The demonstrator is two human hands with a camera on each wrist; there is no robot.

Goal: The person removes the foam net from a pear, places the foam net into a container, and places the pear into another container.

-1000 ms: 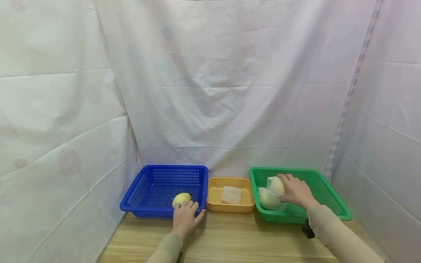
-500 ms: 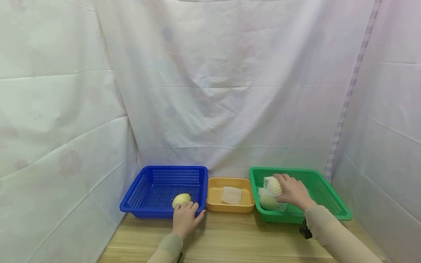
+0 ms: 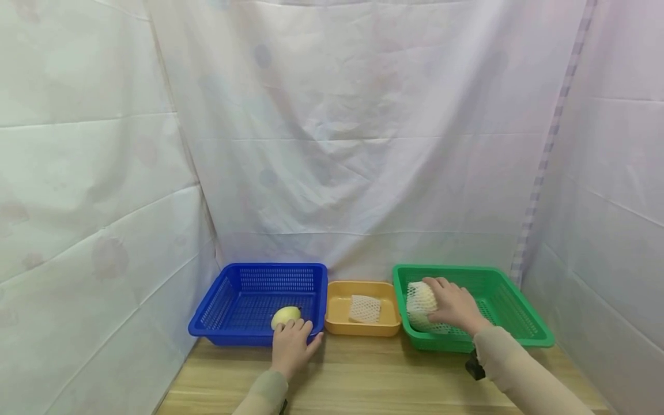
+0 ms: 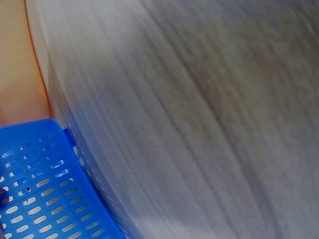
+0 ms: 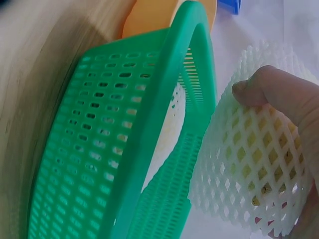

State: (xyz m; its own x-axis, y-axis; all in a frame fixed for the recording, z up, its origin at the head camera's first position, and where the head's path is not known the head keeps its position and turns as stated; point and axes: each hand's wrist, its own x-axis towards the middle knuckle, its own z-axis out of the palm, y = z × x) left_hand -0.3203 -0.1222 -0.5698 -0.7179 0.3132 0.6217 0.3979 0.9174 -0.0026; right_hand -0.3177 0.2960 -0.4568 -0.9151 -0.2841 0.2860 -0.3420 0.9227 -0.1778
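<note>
**Right hand (image 3: pixel 453 304) has moved left with a netted fruit (image 3: pixel 424 296) since a second ago**

On the left, the left hand (image 3: pixel 291 346) lies loose on the near edge of the blue basket (image 3: pixel 228 334), by a bare yellow fruit (image 3: pixel 286 314) – I can't tell if it touches that. Next comes the orange tray (image 3: pixel 363 329), with a flat foam net (image 3: pixel 365 309) inside. Last is the green basket (image 3: pixel 487 288). At its left end, the right hand is closed around the netted fruit, thumb on the net, other fingers mostly hidden. A second netted fruit (image 3: pixel 424 323) sits just below. Moving the held fruit looks like the step now – the next move seems to need a firm, gentle hold.
</note>
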